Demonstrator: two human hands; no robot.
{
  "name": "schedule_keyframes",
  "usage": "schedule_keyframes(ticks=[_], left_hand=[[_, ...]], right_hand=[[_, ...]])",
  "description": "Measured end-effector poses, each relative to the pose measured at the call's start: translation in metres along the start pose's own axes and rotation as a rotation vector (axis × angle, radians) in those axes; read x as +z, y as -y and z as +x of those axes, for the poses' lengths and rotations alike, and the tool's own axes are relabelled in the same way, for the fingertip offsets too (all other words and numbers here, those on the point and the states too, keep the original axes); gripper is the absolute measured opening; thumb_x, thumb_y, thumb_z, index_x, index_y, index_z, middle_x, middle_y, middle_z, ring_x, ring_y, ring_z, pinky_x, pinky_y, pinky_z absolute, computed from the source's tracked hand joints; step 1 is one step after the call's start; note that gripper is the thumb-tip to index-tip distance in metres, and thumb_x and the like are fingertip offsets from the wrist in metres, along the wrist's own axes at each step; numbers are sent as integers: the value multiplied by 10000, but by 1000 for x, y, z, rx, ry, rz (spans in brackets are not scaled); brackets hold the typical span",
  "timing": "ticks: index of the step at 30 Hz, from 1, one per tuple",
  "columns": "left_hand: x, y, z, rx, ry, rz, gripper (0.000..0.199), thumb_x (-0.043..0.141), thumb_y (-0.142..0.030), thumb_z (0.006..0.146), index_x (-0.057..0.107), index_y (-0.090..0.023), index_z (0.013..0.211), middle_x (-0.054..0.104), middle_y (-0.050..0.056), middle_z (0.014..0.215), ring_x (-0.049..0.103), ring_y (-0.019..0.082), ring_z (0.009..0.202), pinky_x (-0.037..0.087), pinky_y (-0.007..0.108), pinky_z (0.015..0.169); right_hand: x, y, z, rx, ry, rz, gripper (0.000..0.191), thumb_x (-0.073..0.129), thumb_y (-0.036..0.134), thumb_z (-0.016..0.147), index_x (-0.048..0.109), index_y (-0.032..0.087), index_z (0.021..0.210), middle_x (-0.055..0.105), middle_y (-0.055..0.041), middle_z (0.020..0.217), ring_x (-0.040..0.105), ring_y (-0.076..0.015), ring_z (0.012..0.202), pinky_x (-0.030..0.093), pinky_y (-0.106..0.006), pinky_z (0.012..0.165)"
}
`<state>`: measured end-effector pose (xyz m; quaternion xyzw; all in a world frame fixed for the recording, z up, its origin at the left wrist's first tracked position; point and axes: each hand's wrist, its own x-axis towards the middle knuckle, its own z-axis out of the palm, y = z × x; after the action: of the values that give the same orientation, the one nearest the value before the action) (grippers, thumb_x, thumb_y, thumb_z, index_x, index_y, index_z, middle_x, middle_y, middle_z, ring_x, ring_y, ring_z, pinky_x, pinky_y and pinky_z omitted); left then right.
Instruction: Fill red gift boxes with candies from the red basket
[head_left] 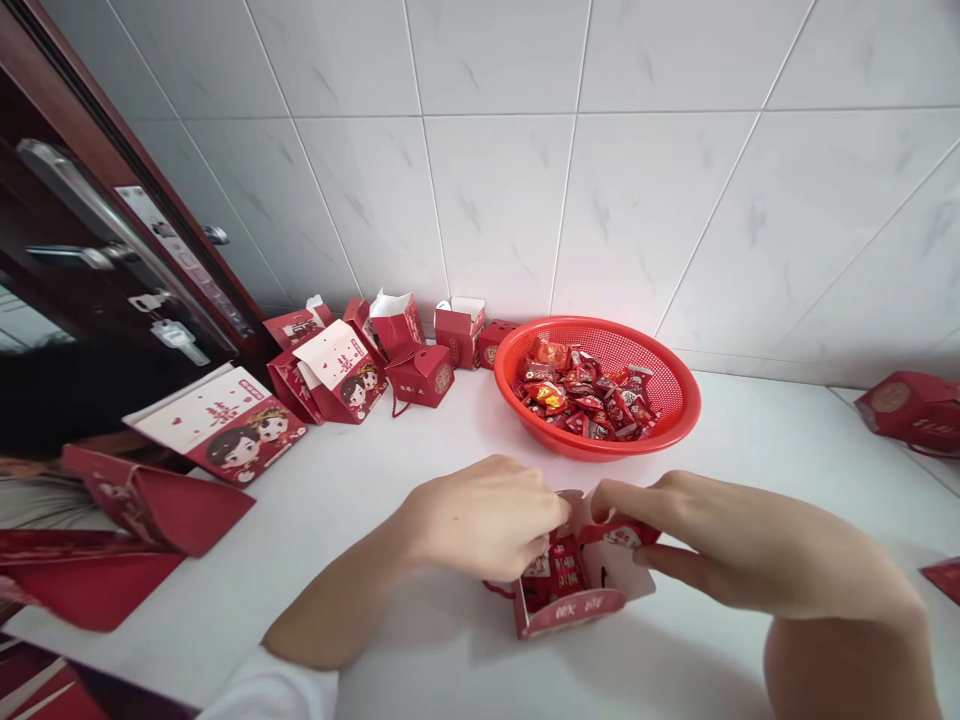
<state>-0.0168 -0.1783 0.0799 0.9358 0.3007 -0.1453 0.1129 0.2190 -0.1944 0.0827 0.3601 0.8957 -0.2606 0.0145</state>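
In front of me on the white tabletop sits an open red candy box (570, 612), its flaps up, with red-wrapped candies (564, 566) inside. My left hand (487, 515) reaches over its left side with the fingers curled down into it; what they hold, if anything, is hidden. Over the box's right side, my right hand (697, 530) pinches a red wrapped candy (626, 535) between thumb and fingers. Just beyond the hands stands a red plastic basket (600, 448), holding many more wrapped candies (589, 390).
Several red boxes (421, 375) stand along the tiled wall, left of the basket. Red and white printed cartons (240, 425) lie further left, near a dark door (45, 200) with keys (176, 335). Another red box (911, 408) is at the far right.
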Motion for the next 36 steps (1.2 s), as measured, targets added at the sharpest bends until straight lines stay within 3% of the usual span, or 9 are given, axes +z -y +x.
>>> schedule_keyframes(ticks=[3, 7, 10, 17, 21, 25, 29, 32, 36], left_hand=[[0, 3, 5, 33, 48, -27, 183, 539, -131, 912, 652, -200, 785, 680, 20, 679, 579, 184, 586, 288, 339, 509], [3, 1, 8, 79, 131, -47, 112, 605, -145, 859, 656, -204, 777, 688, 9, 707, 559, 174, 576, 291, 331, 502], [4, 1, 8, 32, 71, -99, 62, 645, -221, 841, 686, -208, 886, 690, 11, 737, 570, 187, 585, 305, 326, 509], [-5, 3, -1, 31, -1, -178, 397, 778, -318, 747, 655, -199, 1105, 735, 19, 975, 644, 197, 710, 314, 303, 530], [-12, 10, -2, 36, -106, -344, 504, 800, -329, 771, 616, -216, 1226, 732, -8, 953, 648, 171, 734, 352, 258, 576], [-12, 15, -2, 107, -289, -550, 207, 666, -388, 938, 663, -184, 904, 628, -39, 727, 543, 111, 636, 350, 234, 594], [-12, 17, -10, 95, -324, -547, 399, 485, -287, 1026, 486, -173, 644, 404, -62, 561, 338, 81, 515, 263, 263, 529], [-15, 20, -18, 39, -314, -505, 408, 518, -255, 991, 409, -177, 605, 366, -58, 552, 322, 84, 520, 242, 279, 531], [-19, 22, -22, 20, -284, -482, 436, 493, -275, 1004, 353, -182, 602, 282, -62, 551, 262, 86, 511, 222, 282, 525]], right_hand=[[-6, -3, 3, 32, 31, 29, 67, 516, 237, 969, 579, 229, 949, 670, -22, 805, 581, -188, 672, 440, -279, 590], [-10, -4, 5, 11, 45, 66, 70, 534, 231, 961, 566, 229, 898, 670, -10, 786, 578, -173, 664, 437, -269, 585], [-12, -2, 6, -26, 30, 85, 83, 559, 183, 935, 626, 233, 935, 713, -10, 830, 619, -177, 713, 456, -265, 620], [-13, -7, 7, -100, -18, 143, 145, 577, 169, 933, 661, 223, 1038, 739, -17, 876, 642, -166, 719, 471, -259, 620], [-12, -11, 8, -130, -122, 198, 80, 609, 178, 908, 622, 211, 980, 730, -18, 882, 641, -155, 739, 474, -247, 612], [-12, -9, 12, -146, -227, 251, 51, 625, 256, 944, 616, 208, 930, 722, -14, 818, 644, -147, 688, 473, -255, 606], [-14, -7, 10, -86, -259, 375, 199, 675, 376, 944, 571, 212, 985, 739, -16, 806, 684, -162, 706, 508, -266, 636], [-13, -5, 10, -27, -166, 325, 236, 665, 425, 940, 557, 217, 917, 704, -5, 737, 642, -158, 644, 454, -256, 558], [-3, 0, 22, 87, 4, 30, 415, 630, 322, 929, 423, 211, 587, 520, 16, 549, 426, -120, 509, 286, -277, 485]])
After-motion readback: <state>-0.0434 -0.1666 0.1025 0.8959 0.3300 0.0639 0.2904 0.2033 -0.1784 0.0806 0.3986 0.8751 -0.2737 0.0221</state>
